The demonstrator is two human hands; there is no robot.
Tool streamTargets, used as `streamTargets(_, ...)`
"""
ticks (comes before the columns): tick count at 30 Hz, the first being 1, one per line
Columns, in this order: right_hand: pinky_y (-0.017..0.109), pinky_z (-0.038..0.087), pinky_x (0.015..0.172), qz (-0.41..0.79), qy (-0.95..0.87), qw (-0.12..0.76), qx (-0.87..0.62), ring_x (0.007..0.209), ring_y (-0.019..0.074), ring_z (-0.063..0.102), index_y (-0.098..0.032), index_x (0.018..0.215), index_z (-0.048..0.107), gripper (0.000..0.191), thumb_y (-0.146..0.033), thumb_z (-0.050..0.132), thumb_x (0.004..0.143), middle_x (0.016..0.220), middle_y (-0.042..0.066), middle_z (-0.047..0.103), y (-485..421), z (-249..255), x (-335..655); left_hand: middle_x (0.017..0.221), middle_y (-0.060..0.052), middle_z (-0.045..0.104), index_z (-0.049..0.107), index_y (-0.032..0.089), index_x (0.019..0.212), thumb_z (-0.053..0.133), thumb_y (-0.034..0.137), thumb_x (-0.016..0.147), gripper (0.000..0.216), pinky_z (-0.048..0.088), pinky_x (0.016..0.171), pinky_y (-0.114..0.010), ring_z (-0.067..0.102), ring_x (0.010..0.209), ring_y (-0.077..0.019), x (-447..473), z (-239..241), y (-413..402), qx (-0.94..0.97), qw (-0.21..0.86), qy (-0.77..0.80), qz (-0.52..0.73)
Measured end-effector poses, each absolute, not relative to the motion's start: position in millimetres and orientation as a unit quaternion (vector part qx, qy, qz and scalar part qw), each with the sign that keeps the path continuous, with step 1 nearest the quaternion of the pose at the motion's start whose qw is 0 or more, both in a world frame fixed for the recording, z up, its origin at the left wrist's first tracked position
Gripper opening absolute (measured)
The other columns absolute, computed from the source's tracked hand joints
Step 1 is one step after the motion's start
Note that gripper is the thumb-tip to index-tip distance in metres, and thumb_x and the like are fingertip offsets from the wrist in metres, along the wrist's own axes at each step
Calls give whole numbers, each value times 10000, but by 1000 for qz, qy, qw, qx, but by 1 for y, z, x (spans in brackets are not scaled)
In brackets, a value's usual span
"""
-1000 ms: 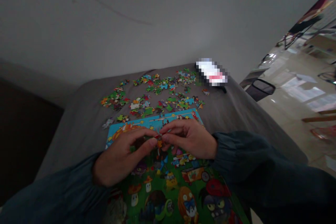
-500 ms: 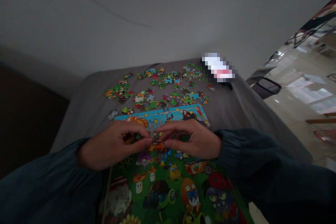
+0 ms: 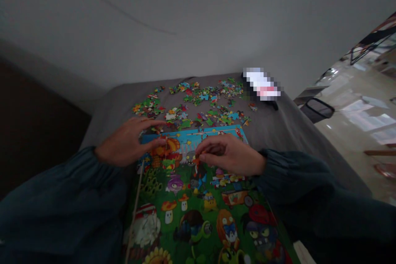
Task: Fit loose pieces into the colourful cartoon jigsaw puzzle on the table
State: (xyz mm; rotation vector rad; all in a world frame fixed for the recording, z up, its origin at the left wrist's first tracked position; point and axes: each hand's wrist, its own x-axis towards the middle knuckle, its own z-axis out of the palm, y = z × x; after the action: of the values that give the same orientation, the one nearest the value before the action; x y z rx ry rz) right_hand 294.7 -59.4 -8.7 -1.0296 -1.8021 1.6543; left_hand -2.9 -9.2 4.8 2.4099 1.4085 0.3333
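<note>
Right hand (image 3: 230, 159) pinches a small orange puzzle piece (image 3: 196, 159) in narrow fingers, just above the middle of the puzzle (image 3: 198, 214) on the table (image 3: 287, 132). Left hand (image 3: 130, 146) lies flat on the puzzle's upper-left part, fingers spread, holding nothing. Best play, I'd say: pin the board, match tabs and colours, press down level.

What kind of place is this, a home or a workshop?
Probably a room in a home, not a workshop: a cloth-covered table bears a cartoon jigsaw and loose pieces, with a plain wall behind and a shiny floor beyond.
</note>
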Motion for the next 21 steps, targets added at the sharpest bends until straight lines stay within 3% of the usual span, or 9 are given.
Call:
streamTargets(3,246,538,707,564,-694,212,-394,749,114,677,-155,910,714,57,-200,686,888,838,21,745,-45,-3,280,1423,-165,607,513,221,1500,587,822,760,956,365,1106,-556,488,1329,-414,-10,-10,-3,838,159,517,72)
streamTargets(8,241,511,673,514,-751,143,-389,697,109,644,-136,857,747,35,-134,717,874,783,13,735,-29,2,245,1648,-94,360,278,311,1615,643,763,752,1041,259,1147,-623,264,1492,-451,-13,-27,-1,820,146,553,14)
streamTargets(12,223,502,615,528,-743,131,-390,619,96,627,-134,930,749,53,-149,721,888,726,-7,701,-28,-2,229,1685,-87,268,221,318,1629,632,779,749,1075,225,1139,-662,121,1541,-460,-13,-29,-1,813,155,562,0)
streamTargets(21,224,502,665,431,-783,100,-437,674,101,656,-119,1005,763,121,-150,703,904,816,32,755,-17,-2,226,1684,-102,253,199,288,1634,661,703,778,1057,217,1127,-683,69,1551,-452,-5,-24,-4,808,152,570,-19)
